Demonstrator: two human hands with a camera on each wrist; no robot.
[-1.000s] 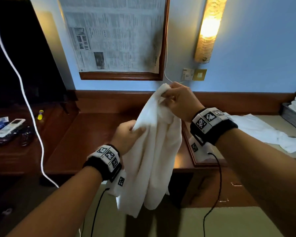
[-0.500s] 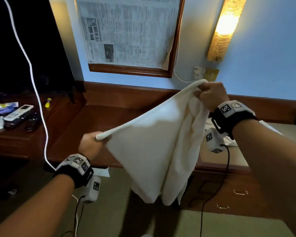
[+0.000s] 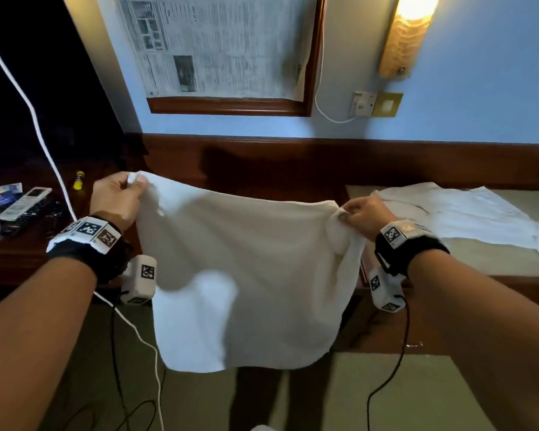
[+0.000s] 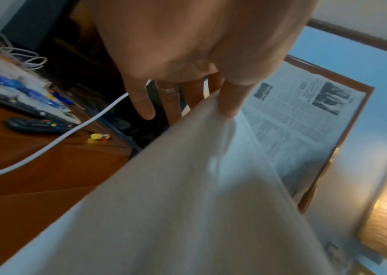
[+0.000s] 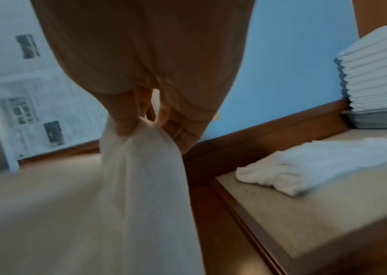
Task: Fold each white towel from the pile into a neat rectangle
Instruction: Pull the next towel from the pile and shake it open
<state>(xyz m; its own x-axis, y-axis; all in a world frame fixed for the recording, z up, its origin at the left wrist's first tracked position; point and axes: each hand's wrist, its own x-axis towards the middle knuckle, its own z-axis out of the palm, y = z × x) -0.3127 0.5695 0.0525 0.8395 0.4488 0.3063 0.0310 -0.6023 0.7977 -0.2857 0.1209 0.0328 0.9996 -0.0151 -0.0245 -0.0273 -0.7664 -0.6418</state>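
- White terry cloth: a towel [image 3: 249, 275] hangs spread in the air in front of the desk [image 3: 175, 169], its top edge stretched between the two hands and its lower edge loose above the floor.
- Left hand [image 3: 115, 197]: grips the towel's upper left corner; in the left wrist view the fingers [image 4: 231, 100] curl down onto the cloth edge and pinch it.
- Right hand [image 3: 364, 217]: grips the upper right corner; in the right wrist view the fingers [image 5: 126, 119] are closed narrowly on a bunched fold of the cloth.
- Second white towel [image 3: 467, 213]: lies unfolded and rumpled on the pale part of the desk to the right, apart from the held towel.
- Stack of folded towels [image 5: 375, 74]: stands at the far right of the desk against the blue wall, seen in the right wrist view.
- Left part of the desk: remote controls [image 3: 25, 203], a small yellow object [image 3: 79, 179], and a white cable [image 3: 31, 110] running down past them.
- Wall: a framed newspaper sheet [image 3: 218, 48] and a lit wall lamp [image 3: 405, 35].
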